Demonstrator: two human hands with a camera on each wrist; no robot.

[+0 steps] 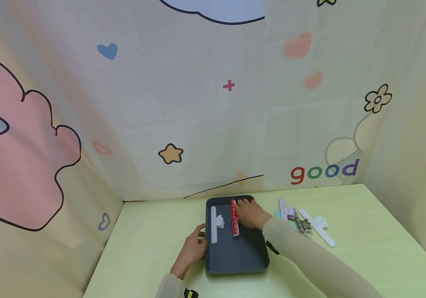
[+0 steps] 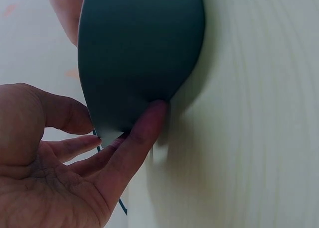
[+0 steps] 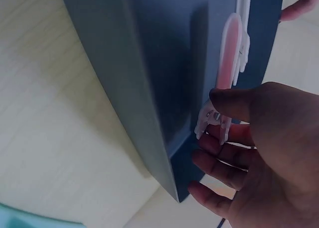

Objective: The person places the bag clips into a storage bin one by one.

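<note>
A dark grey tray [image 1: 237, 256] lies on the table. My left hand [image 1: 192, 247] holds its left side; the thumb [image 2: 70, 116] is at the rim and a finger [image 2: 142, 126] presses low on the outer wall. Inside, a white bar clip [image 1: 214, 225] lies along the left. To its right is a red ruler clip [image 1: 234, 219] with white markings. My right hand [image 1: 251, 213] reaches over the tray's far right part and pinches the clip's spring handle [image 3: 214, 117] between thumb and fingers.
Right of the tray lie a purple ruler clip [image 1: 282, 209], a black ruler clip [image 1: 300, 225] and a white bar clip [image 1: 319, 229], close together. A teal piece [image 1: 278, 214] is partly under them. A printed curtain [image 1: 213, 124] stands behind the table [image 1: 142, 240].
</note>
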